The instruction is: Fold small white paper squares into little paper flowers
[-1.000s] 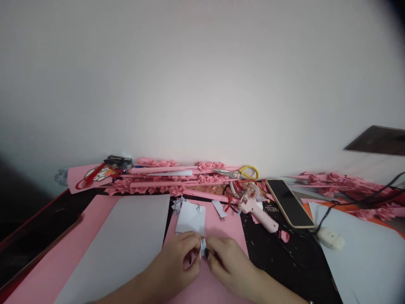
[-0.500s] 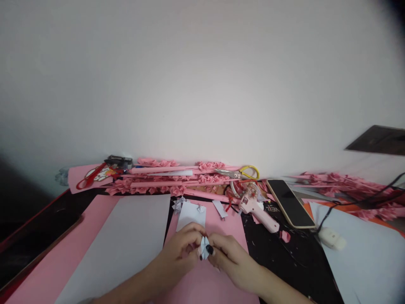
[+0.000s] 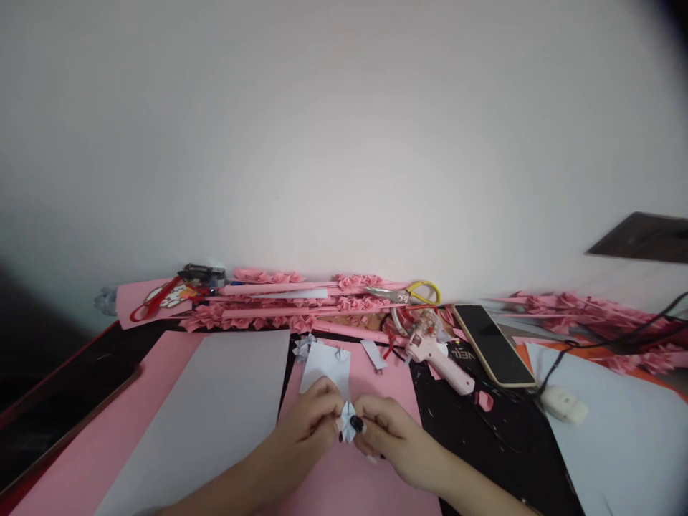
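A small folded piece of white paper (image 3: 347,421) is pinched between both my hands, over a pink sheet (image 3: 344,481). My left hand (image 3: 314,423) grips its left edge, thumb and fingertips closed on it. My right hand (image 3: 390,433) closes on the right edge, its dark-nailed thumb pressed against the folds. Just beyond my fingers lies a white paper sheet (image 3: 325,365), with small folded white paper pieces (image 3: 304,347) at its top left corner. A narrow white paper strip (image 3: 373,354) rests to the right of that.
Along the wall lie pink paper flower stems (image 3: 301,312) and yellow-handled scissors (image 3: 424,292). On the right are a pink glue gun (image 3: 443,364), a phone (image 3: 494,346), a white plug (image 3: 564,404) and white paper (image 3: 623,437). A large white sheet (image 3: 215,408) lies left.
Both hands stay in nearly the same place on the folded white paper. Their fingers have shifted slightly around it; the other things are unmoved.
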A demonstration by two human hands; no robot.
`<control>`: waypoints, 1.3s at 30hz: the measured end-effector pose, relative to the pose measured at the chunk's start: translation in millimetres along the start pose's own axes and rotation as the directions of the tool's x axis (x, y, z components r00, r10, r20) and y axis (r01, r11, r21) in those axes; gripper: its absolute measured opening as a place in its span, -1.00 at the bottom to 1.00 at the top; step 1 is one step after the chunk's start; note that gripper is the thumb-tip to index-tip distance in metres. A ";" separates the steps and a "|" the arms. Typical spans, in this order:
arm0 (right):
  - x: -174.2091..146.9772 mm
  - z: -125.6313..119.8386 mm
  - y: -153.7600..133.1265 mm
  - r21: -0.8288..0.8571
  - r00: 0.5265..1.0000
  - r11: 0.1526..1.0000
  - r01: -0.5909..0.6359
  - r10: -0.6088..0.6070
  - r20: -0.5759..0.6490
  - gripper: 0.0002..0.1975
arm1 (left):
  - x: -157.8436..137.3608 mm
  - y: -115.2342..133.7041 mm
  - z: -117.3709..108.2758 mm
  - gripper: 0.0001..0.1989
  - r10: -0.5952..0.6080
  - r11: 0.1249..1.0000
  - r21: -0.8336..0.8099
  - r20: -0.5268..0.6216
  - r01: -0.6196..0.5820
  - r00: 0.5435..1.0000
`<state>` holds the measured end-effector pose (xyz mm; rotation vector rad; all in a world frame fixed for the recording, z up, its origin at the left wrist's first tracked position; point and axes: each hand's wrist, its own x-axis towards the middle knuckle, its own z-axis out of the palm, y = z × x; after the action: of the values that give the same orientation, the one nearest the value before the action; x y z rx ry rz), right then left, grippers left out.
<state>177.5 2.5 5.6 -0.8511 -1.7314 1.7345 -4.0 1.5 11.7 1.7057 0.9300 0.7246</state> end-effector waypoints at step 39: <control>2.8 0.2 -2.3 0.169 0.996 0.982 -0.087 0.085 0.019 -0.63 | -7.7 1.7 4.0 -0.77 0.016 0.999 0.033 0.108 -0.020 0.994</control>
<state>175.4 4.6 7.7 -0.8526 -1.5480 1.9162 -4.3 -7.4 11.9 1.7672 0.8576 0.6250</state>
